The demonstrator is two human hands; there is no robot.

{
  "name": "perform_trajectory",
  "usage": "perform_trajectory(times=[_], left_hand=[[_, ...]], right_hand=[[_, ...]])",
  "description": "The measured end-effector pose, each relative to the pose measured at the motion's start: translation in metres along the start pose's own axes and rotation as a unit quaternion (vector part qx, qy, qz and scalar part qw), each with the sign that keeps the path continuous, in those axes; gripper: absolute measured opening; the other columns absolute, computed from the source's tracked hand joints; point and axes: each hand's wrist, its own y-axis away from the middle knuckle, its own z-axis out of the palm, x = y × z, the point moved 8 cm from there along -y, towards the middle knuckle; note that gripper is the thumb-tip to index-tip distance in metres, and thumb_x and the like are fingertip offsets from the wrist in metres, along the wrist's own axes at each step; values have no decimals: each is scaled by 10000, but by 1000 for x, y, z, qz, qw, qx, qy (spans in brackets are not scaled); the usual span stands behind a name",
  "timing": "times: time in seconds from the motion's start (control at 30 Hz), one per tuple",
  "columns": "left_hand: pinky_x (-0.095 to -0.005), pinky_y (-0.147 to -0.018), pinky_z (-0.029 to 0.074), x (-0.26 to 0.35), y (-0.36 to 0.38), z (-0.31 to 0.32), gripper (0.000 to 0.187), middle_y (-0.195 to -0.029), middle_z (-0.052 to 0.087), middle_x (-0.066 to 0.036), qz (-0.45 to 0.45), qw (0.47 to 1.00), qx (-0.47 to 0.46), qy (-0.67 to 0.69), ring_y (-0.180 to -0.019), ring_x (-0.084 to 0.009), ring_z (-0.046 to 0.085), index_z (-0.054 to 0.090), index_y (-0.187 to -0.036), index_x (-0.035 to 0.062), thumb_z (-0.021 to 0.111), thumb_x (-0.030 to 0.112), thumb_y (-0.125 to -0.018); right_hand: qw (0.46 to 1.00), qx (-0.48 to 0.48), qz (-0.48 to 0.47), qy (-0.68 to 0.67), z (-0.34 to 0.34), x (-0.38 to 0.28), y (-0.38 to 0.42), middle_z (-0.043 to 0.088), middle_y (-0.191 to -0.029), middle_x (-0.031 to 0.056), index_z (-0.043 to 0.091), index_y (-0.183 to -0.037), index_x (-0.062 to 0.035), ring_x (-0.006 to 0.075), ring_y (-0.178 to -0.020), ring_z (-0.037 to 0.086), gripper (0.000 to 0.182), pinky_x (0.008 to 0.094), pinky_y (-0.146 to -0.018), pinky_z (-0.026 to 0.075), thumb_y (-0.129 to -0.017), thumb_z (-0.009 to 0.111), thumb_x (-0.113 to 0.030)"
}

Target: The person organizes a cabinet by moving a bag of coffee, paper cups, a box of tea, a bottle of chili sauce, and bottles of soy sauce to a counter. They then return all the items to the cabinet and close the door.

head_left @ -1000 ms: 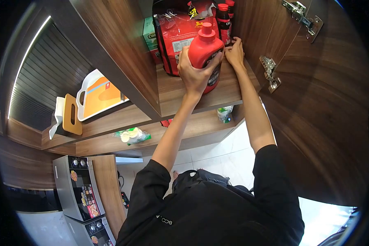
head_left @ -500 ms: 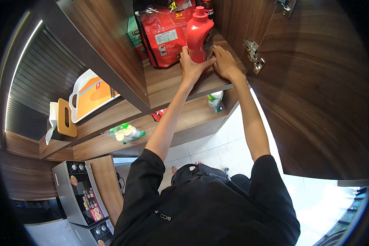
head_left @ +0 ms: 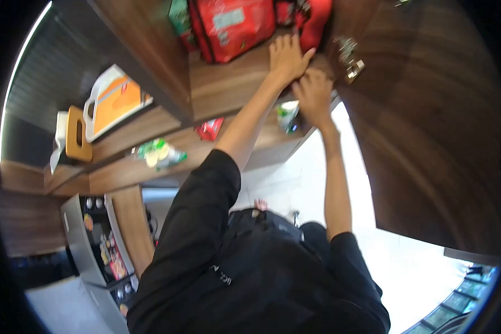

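A red bottle (head_left: 315, 25) stands toward the right inside the wooden cabinet compartment, blurred by motion. Just below it, my left hand (head_left: 288, 58) is over the shelf board (head_left: 222, 83) with its fingers spread and nothing held. My right hand (head_left: 315, 92) is at the shelf's front right edge, beside the left thumb; its fingers are partly bent and apart, with no object in them. To the left of the bottle is a large red bag (head_left: 234, 25) with a white label. A green box (head_left: 180, 19) shows at the compartment's left side.
An open cabinet door (head_left: 428, 128) with metal hinges (head_left: 352, 61) spans the right side. The lower shelf holds a white-and-green packet (head_left: 160, 154), a red packet (head_left: 210, 129) and a wrapped item (head_left: 287, 115). At left are a tray (head_left: 114, 103), a tissue box (head_left: 78, 135) and an oven (head_left: 97, 239).
Both hands have come off the red bottle. The bottle now appears farther right and away from the bag. The left hand has moved right, and the whole view has shifted.
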Motion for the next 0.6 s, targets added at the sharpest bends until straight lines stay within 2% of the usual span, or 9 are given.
perform_trajectory(times=[0.13, 0.27, 0.33, 0.37, 0.4, 0.47, 0.5, 0.53, 0.6], left_hand=[[-506, -1044, 350, 22, 70, -55, 679, -1399, 523, -149, 189, 963, -102, -164, -1308, -359, 444, 501, -1399, 57, 569, 528, -916], [-494, -1176, 241, 21, 170, -122, 723, -1483, 461, -142, 72, 976, -51, 197, -1413, -330, 371, 457, -1445, 105, 731, 395, -842], [-447, -1130, 338, 13, 244, -131, 729, -1411, 532, -153, -45, 912, -181, 366, -1343, -300, 472, 433, -1446, 85, 763, 352, -853], [-416, -1071, 395, -5, 290, -126, 688, -1342, 577, -148, -203, 844, -208, 452, -1260, -271, 536, 454, -1418, 78, 765, 348, -866], [-386, -1012, 452, -28, 340, -110, 647, -1273, 623, -143, -339, 749, -218, 526, -1177, -243, 599, 475, -1389, 72, 766, 344, -879], [-337, -835, 520, -91, 458, -76, 480, -1080, 675, -100, -489, 706, -120, 499, -1044, -193, 654, 556, -1230, 50, 766, 310, -885], [-301, -844, 500, -117, 511, -77, 432, -1067, 671, -85, -554, 686, -49, 470, -964, -170, 642, 563, -1199, 46, 765, 256, -879], [-290, -797, 494, -131, 541, -102, 336, -1031, 666, -72, -646, 592, -25, 482, -924, -155, 638, 580, -1141, 49, 724, 228, -896], [-281, -752, 487, -160, 583, -149, 244, -1000, 663, -59, -711, 520, 122, 457, -881, -143, 635, 588, -1099, 61, 671, 204, -920]], right_hand=[[995, -40, -15, -87, -5, -3, 16, 579, -1304, 68, 638, -1241, -117, 288, -1265, 452, 468, 490, -1045, 301, -883, 661, -419], [995, 5, -15, -94, -21, -34, 41, 547, -1382, 100, 582, -1308, -93, 294, -1357, 395, 484, 510, -1133, 242, -884, 698, -297], [986, 72, 41, -148, -27, -56, 58, 559, -1313, 123, 581, -1278, -65, 293, -1218, 512, 387, 464, -1070, 363, -912, 691, -126], [973, 26, 98, -208, -10, -49, 84, 566, -1262, 122, 574, -1269, -55, 272, -1131, 550, 360, 421, -1019, 414, -922, 672, -67], [953, -12, 151, -262, 21, -40, 111, 573, -1212, 122, 567, -1260, -45, 250, -1044, 589, 340, 378, -969, 465, -933, 652, -9], [841, -62, 217, -492, 91, -42, 176, 577, -1122, 120, 530, -1277, -37, 200, -888, 610, 333, 320, -883, 497, -957, 604, 17], [816, -221, 312, -434, 134, -44, 228, 589, -1125, 122, 495, -1294, -27, 196, -884, 619, 370, 324, -885, 498, -943, 602, 18], [834, -341, 226, -370, 163, -58, 275, 593, -1147, 133, 487, -1306, -30, 224, -916, 635, 408, 329, -887, 499, -922, 618, 10], [710, -571, 94, -401, 171, -133, 323, 600, -1217, 136, 488, -1334, -56, 252, -1024, 638, 494, 368, -915, 498, -886, 694, -52]])
